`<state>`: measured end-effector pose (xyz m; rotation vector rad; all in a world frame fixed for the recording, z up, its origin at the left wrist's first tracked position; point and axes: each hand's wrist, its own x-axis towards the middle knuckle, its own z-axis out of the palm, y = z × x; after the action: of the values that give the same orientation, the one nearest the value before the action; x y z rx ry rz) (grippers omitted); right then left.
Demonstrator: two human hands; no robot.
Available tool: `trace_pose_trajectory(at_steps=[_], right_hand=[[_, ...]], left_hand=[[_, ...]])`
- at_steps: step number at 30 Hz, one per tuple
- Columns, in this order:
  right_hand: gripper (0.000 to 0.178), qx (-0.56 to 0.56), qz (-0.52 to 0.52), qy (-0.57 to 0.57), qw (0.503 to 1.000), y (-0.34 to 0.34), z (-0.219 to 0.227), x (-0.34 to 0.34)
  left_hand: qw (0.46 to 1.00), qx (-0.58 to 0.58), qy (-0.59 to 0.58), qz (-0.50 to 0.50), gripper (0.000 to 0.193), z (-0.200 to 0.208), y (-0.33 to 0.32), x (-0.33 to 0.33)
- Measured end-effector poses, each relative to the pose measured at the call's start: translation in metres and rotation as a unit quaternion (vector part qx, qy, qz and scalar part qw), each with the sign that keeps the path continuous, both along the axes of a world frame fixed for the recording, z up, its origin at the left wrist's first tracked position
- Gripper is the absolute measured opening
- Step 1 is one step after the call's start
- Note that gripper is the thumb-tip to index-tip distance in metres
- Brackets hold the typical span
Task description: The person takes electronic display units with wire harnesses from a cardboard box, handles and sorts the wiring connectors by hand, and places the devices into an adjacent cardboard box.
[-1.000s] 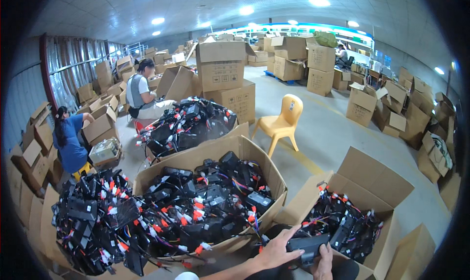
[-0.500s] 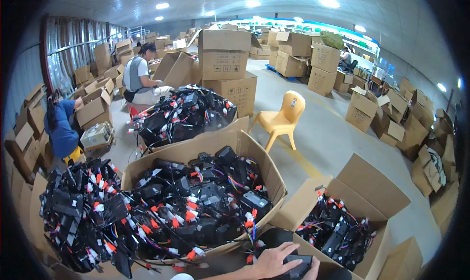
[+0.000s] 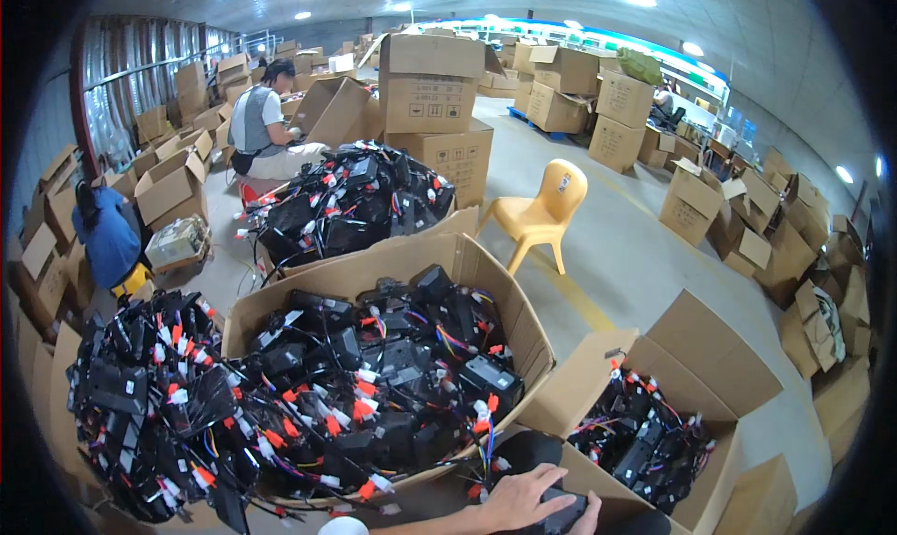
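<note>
At the lower edge, my left hand (image 3: 519, 499) lies over a black plastic box-shaped unit (image 3: 558, 513), with its fingers on the top face. My right hand (image 3: 589, 516) grips the right end of the same unit, partly cut off by the frame's edge. To the right stands an open carton (image 3: 708, 499) with black wired units (image 3: 645, 446) inside. A larger open carton (image 3: 528, 334) in front of me is heaped with black units (image 3: 383, 385) that trail coloured wires and red and white connectors. Another pile of these units (image 3: 140, 395) rises at the left.
Past the large carton lies a further heap of black units (image 3: 350, 203). A yellow plastic chair (image 3: 537, 215) stands on the grey floor. Two people (image 3: 266, 128) sit working among cartons at the left. Stacked cartons (image 3: 434, 91) stand behind, with more (image 3: 691, 203) along the right.
The view has shifted slightly. Both hands keep hold of the black unit, which sits a little lower in view. The person in blue at the left has leaned and drawn in an arm.
</note>
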<state>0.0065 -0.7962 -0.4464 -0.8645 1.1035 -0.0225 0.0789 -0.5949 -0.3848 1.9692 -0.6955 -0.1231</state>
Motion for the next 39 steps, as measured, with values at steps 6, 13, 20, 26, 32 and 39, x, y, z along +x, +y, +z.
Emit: trace_pose_trajectory(at_steps=[6,13,20,26,32,39], right_hand=[[0.061,0.003,-0.004,-0.071,0.997,-0.011,-0.040,-0.008],[0.058,0.030,0.010,-0.031,0.999,-0.010,-0.024,-0.011],[0.059,0.052,-0.001,-0.048,0.998,-0.004,-0.026,-0.013],[0.059,0.059,0.015,-0.057,0.997,0.008,-0.019,-0.011],[0.057,0.094,0.032,-0.076,0.992,0.007,-0.037,-0.016],[0.043,0.063,0.110,-0.008,0.992,0.024,-0.058,-0.030]], left_hand=[[1.000,-0.012,-0.011,-0.021,0.072,-0.004,0.002,0.002],[0.998,-0.052,-0.028,0.020,0.063,-0.009,-0.006,-0.006],[0.999,0.005,0.052,0.004,0.065,0.004,-0.002,-0.005],[0.996,0.059,0.055,-0.025,0.074,0.002,0.009,-0.013],[0.999,0.023,0.045,0.003,0.066,0.004,0.012,-0.017],[0.989,0.126,0.048,0.063,0.064,-0.031,0.025,-0.038]])
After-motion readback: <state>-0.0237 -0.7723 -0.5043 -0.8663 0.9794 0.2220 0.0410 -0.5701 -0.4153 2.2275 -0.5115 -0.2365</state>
